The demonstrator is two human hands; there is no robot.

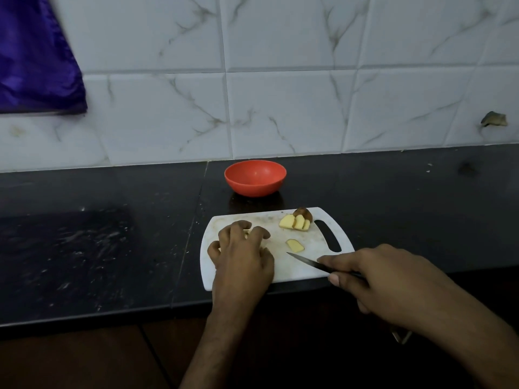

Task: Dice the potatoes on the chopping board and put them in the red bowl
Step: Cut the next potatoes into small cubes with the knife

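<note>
Right hand (393, 284) grips our knife (311, 262) at lower right; left hand (241, 254) claws over probably potato pieces (247, 233) mid-frame, so we keep fingertips tucked while dicing.

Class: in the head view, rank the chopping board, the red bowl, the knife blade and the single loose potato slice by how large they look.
1. Chopping board
2. Red bowl
3. Knife blade, partly hidden by the right hand
4. Potato slice

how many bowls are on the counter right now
1. The red bowl sits on the black counter by the tiled wall, just behind the white chopping board. It looks empty. None seems hidden.
</note>
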